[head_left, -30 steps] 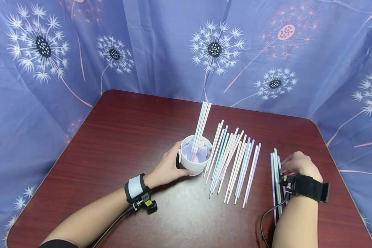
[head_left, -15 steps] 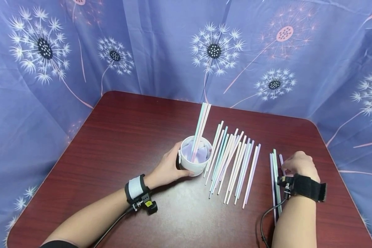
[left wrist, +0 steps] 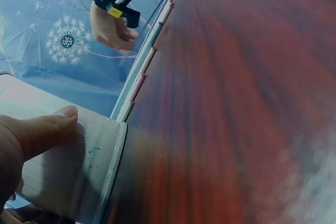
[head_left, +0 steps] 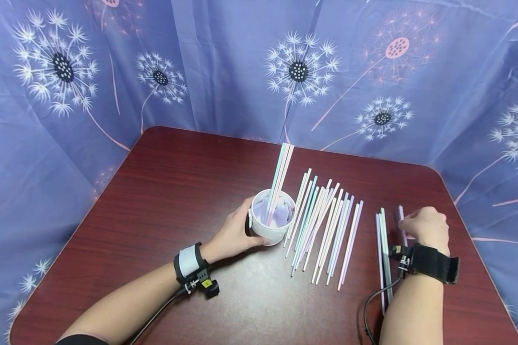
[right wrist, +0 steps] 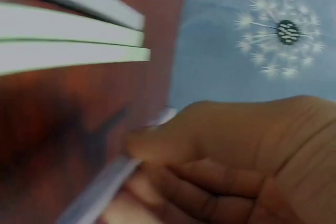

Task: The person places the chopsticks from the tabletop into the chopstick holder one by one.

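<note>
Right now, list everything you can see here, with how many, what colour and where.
cup: one, white, middle of the table, held by the left hand.
sticks in the cup: a few, pastel teal and pink, standing upright.
spread sticks: a loose row, too many to count surely, pastel teal, pink, white and lilac, flat, right of the cup.
small group of sticks: two or three, lilac and green, near the right hand.
lilac stick: one, pinched by the right hand.
table: one, dark red wood.
curtain: blue with dandelion print, behind.
left hand: grips the cup.
right hand: pinches the lilac stick.
</note>
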Demonstrator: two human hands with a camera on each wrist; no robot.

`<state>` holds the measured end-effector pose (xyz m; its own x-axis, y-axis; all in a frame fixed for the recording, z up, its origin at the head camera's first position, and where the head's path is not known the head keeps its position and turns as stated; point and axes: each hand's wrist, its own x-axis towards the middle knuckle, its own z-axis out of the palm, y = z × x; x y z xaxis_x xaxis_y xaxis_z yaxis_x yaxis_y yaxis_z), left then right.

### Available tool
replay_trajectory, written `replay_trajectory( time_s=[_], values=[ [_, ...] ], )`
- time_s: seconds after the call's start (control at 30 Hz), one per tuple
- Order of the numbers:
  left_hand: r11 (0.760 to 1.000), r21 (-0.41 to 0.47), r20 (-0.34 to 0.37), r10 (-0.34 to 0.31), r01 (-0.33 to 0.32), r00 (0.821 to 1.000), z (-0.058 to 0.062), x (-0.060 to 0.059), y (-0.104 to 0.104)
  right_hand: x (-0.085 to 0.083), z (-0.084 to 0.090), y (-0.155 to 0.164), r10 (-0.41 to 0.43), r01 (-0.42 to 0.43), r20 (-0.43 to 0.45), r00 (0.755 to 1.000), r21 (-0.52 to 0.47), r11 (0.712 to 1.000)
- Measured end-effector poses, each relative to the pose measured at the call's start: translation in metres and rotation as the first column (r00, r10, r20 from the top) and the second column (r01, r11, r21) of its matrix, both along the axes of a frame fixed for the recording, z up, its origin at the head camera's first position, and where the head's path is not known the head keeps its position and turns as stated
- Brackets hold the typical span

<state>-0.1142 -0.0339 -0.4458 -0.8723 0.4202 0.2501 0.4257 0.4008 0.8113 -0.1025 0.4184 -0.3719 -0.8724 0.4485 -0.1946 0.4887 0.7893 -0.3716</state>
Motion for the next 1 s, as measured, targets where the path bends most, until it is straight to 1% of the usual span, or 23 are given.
replay_trajectory(
  time_s=[0.07,0.1,0.13,0.17,0.2,0.23,0.3,0.33,0.37,0.43,0.53,0.6,0.67,0.7,0.73,0.77,0.8,0.83,0.87,0.9,0.93,0.97,1.0],
  values=[
    [1.0,-0.001,0.007,0.003,-0.003,1.0,0.0,0.0,0.0,-0.001,0.006,-0.004,-0.041,0.043,-0.097,0.994,0.021,0.999],
    [1.0,-0.002,0.009,0.004,-0.004,1.0,-0.001,0.0,0.0,-0.002,0.01,-0.008,-0.06,0.066,-0.169,0.984,0.033,0.997],
    [1.0,-0.002,0.009,0.005,-0.005,1.0,-0.001,0.0,0.0,-0.002,0.015,-0.012,-0.081,0.094,-0.24,0.967,0.042,0.995],
    [1.0,0.001,0.011,0.005,-0.005,1.0,-0.001,0.0,0.0,-0.003,0.02,-0.016,-0.11,0.127,-0.309,0.945,0.035,0.991],
    [1.0,0.002,0.01,0.005,-0.005,1.0,-0.001,0.0,0.0,-0.004,0.025,-0.02,-0.144,0.165,-0.382,0.913,0.023,0.986],
    [1.0,0.004,0.007,0.003,-0.003,1.0,-0.001,0.0,0.0,-0.004,0.031,-0.025,-0.177,0.2,-0.456,0.872,0.002,0.98],
    [1.0,0.01,0.005,-0.001,0.001,1.0,0.0,0.0,0.0,-0.004,0.042,-0.035,-0.224,0.248,-0.588,0.777,-0.041,0.968],
    [1.0,0.012,0.004,-0.003,0.003,1.0,0.0,0.0,0.0,-0.002,0.046,-0.04,-0.243,0.265,-0.645,0.724,-0.064,0.962],
    [1.0,0.016,0.002,-0.005,0.005,1.0,0.0,0.0,0.0,-0.001,0.05,-0.045,-0.245,0.267,-0.706,0.665,-0.082,0.96],
    [1.0,0.018,-0.001,-0.01,0.01,1.0,-0.001,0.0,0.001,0.003,0.058,-0.055,-0.233,0.267,-0.812,0.535,-0.099,0.959],
    [1.0,0.016,-0.005,-0.014,0.014,1.0,-0.001,0.0,0.0,0.012,0.071,-0.071,-0.183,0.24,-0.918,0.352,-0.1,0.966],
    [1.0,0.013,-0.003,-0.014,0.014,1.0,-0.001,0.0,0.001,0.018,0.082,-0.083,-0.171,0.187,-0.952,0.253,-0.125,0.974],
    [1.0,0.013,0.004,-0.012,0.012,1.0,-0.001,-0.001,0.001,0.025,0.094,-0.098,-0.21,0.043,-0.968,0.141,-0.206,0.978],
    [1.0,0.014,0.006,-0.011,0.011,1.0,-0.001,-0.001,0.001,0.028,0.1,-0.106,-0.243,-0.049,-0.966,0.084,-0.248,0.968],
    [1.0,0.016,0.009,-0.01,0.009,1.0,-0.002,-0.001,0.001,0.031,0.105,-0.114,-0.295,-0.164,-0.955,0.029,-0.295,0.941],
    [1.0,0.017,0.011,-0.009,0.009,1.0,-0.002,-0.001,0.001,0.034,0.11,-0.123,-0.338,-0.261,-0.941,-0.022,-0.321,0.91],
    [1.0,0.018,0.011,-0.008,0.008,1.0,-0.002,-0.001,0.001,0.037,0.114,-0.132,-0.383,-0.35,-0.922,-0.059,-0.341,0.873],
    [1.0,0.017,0.012,-0.007,0.007,1.0,-0.002,-0.001,0.001,0.04,0.118,-0.14,-0.43,-0.44,-0.898,-0.09,-0.351,0.826],
    [1.0,0.016,0.013,-0.006,0.006,1.0,-0.002,-0.001,0.001,0.043,0.121,-0.148,-0.457,-0.507,-0.883,-0.102,-0.349,0.788],
    [1.0,0.013,0.012,-0.005,0.004,1.0,-0.002,-0.002,0.001,0.045,0.123,-0.155,-0.474,-0.557,-0.874,-0.109,-0.342,0.757],
    [1.0,0.008,0.013,-0.003,0.003,1.0,-0.001,-0.002,0.002,0.047,0.125,-0.162,-0.477,-0.586,-0.872,-0.107,-0.333,0.739],
    [1.0,0.005,0.014,-0.003,0.003,1.0,-0.001,-0.002,0.002,0.049,0.127,-0.168,-0.466,-0.6,-0.879,-0.103,-0.319,0.734],
    [1.0,0.003,0.015,-0.003,0.003,1.0,-0.001,-0.002,0.002,0.051,0.128,-0.173,-0.469,-0.629,-0.878,-0.095,-0.312,0.713]
  ],
)
